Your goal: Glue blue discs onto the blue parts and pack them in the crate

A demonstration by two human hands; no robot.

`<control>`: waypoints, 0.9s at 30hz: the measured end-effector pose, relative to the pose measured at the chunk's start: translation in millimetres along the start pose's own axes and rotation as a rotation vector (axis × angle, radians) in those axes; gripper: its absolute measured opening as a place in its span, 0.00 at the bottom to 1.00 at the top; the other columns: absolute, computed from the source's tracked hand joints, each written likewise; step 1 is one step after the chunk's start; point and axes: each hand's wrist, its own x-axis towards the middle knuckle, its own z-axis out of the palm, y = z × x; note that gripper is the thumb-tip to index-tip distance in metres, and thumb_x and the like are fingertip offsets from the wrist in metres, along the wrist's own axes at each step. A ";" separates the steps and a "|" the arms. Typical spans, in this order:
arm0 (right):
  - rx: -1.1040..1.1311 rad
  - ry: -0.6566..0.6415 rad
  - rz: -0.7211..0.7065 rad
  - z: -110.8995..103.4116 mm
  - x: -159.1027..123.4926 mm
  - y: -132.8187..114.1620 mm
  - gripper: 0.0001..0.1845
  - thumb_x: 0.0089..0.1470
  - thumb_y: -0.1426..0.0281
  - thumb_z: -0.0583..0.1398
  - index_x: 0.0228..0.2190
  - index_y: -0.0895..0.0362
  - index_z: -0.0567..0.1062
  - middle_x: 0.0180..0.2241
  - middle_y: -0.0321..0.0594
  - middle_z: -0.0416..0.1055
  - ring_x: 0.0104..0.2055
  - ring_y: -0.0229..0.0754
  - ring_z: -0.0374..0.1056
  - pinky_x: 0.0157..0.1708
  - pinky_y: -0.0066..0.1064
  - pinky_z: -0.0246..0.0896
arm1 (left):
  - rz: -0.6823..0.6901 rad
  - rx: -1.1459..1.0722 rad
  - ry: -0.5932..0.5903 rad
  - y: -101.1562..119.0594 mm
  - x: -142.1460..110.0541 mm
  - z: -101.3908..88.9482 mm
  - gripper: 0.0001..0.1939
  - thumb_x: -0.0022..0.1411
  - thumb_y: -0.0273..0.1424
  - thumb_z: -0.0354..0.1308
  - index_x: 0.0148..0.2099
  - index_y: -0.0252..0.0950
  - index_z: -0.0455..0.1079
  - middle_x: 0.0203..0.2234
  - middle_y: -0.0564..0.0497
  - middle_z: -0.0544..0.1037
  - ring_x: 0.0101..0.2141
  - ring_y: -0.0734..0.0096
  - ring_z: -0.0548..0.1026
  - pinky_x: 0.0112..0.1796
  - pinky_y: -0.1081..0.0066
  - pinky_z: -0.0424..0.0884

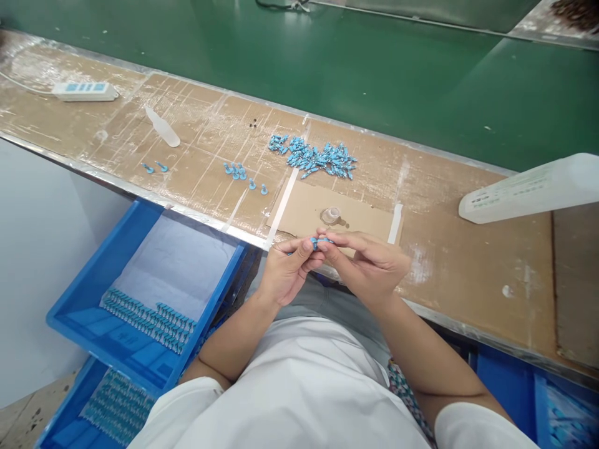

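Observation:
Between both hands, just over the table's near edge, is a small blue plastic piece. The fingers of my left hand pinch it from the left. Thumb and forefinger of my right hand close on it from the right, hiding part of it. Beyond the hands, a small clear cup stands on a cardboard sheet. A heap of small blue pieces lies behind the cardboard. Several blue pieces with round bases stand to the left, and two more blue pieces lie farther left.
A translucent squeeze bottle and a white power strip lie at left. A large translucent bottle is at right. Below left, a blue crate holds rows of blue pieces, above another crate. A green surface runs behind the table.

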 end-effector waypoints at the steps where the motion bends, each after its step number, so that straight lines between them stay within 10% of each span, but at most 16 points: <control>1: 0.024 0.001 -0.009 -0.4 0.0 1.4 0.13 0.47 0.74 0.70 0.36 0.47 0.81 0.36 0.36 0.81 0.38 0.46 0.78 0.42 0.40 0.77 | 0.010 0.000 -0.008 0.2 -0.4 0.5 0.17 0.42 0.36 0.75 0.34 0.30 0.79 0.24 0.51 0.81 0.23 0.81 0.78 0.28 0.83 0.75; 27: 0.190 0.066 0.342 21.5 -14.0 4.6 0.12 0.43 0.68 0.72 0.34 0.53 0.82 0.31 0.38 0.80 0.28 0.40 0.76 0.31 0.30 0.76 | -0.010 -0.117 0.033 4.4 -4.5 -14.0 0.13 0.42 0.27 0.75 0.31 0.33 0.76 0.26 0.54 0.81 0.23 0.82 0.79 0.27 0.87 0.75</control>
